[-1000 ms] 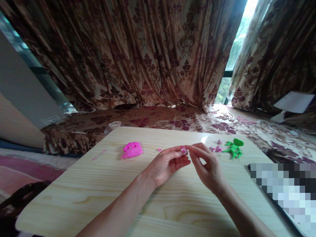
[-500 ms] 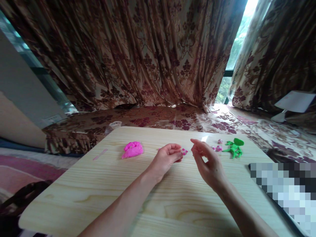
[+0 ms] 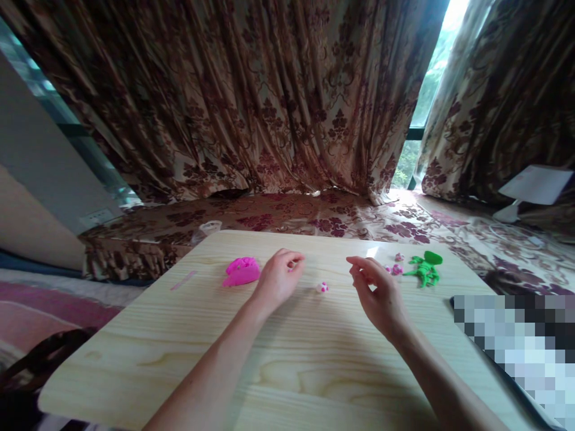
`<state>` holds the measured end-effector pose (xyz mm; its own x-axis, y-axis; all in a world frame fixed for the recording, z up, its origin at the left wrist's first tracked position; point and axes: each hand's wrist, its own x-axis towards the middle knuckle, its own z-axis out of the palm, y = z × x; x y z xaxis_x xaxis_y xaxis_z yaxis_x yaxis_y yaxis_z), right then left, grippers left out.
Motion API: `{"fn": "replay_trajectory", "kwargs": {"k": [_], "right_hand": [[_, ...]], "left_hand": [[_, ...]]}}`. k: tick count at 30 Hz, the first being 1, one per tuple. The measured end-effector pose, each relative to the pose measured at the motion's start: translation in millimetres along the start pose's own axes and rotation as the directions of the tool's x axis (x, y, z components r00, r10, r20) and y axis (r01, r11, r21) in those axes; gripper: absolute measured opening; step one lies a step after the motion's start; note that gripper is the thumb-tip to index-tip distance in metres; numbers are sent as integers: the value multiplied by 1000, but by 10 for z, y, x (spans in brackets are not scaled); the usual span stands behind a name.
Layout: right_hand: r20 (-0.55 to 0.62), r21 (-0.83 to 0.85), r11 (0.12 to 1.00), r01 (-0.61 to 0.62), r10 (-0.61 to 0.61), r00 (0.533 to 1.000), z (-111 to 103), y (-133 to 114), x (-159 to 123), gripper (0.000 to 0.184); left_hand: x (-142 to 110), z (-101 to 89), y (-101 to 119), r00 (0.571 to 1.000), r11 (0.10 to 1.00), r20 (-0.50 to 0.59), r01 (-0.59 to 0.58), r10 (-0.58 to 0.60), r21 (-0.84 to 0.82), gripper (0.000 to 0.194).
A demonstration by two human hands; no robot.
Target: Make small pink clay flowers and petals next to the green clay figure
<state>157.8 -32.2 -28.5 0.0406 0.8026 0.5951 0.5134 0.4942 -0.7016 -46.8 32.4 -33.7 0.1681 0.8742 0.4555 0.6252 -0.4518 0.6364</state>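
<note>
A small white ball with pink dots (image 3: pixel 322 288) rests on the wooden table between my two hands, touched by neither. My left hand (image 3: pixel 279 276) is to its left, just beside the pink lump of clay (image 3: pixel 242 272). Its thumb and fingertips come together in a pinch; whatever may be between them is too small or hidden to name. On the other side, my right hand (image 3: pixel 376 293) hovers with loosely bent fingers, the index finger and thumb apart, and nothing shows in it. Several more pink-and-white dotted pieces (image 3: pixel 397 269) lie beyond the right hand.
A green figure with thin limbs (image 3: pixel 425 269) lies at the table's right. A pale pink strip (image 3: pixel 183 280) is on the left. A dark-edged, pixelated device (image 3: pixel 516 353) sits at the right edge. Past the table (image 3: pixel 287 359) are a clear cup (image 3: pixel 210 227), a white lamp (image 3: pixel 536 184) and curtains (image 3: pixel 269 102).
My left hand has let go of the dotted ball, which now rests on the table. That hand has moved left and slightly away from me. My right hand has hardly moved.
</note>
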Motion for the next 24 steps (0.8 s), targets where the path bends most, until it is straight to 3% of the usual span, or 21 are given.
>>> {"fn": "replay_trajectory", "kwargs": {"k": [2,5,10,13,15,17,19,24], "right_hand": [[5,-4,1000,0,0,1000,1,3,1,22],[17,-14,1000,6,-6,1000,0,1,1,22],[11,-11,1000,23,-23,1000,4,13,6,22],[5,1,1000,29,-29,1000,23,11,8,22],[12,33,999,32,-32,999,38,-12,8,22],[33,93,995,28,-31,999,49,-46,13,23],[39,154,988,18,-25,999,48,-76,25,24],[-12,238,971,-5,8,1000,9,-63,73,17]], "left_hand": [[75,-80,-149,996,992,-31,84,-82,91,22],[78,-112,-286,987,975,14,156,-160,155,15],[3,-59,-259,980,975,64,179,-188,129,8],[9,-41,-102,982,982,63,175,-179,66,13],[9,-15,78,979,981,104,181,-173,-72,21],[-8,26,290,951,875,253,272,-180,-400,29],[-33,68,484,917,755,379,334,-122,-565,29],[-27,95,719,883,679,462,388,-81,-623,27]]}}
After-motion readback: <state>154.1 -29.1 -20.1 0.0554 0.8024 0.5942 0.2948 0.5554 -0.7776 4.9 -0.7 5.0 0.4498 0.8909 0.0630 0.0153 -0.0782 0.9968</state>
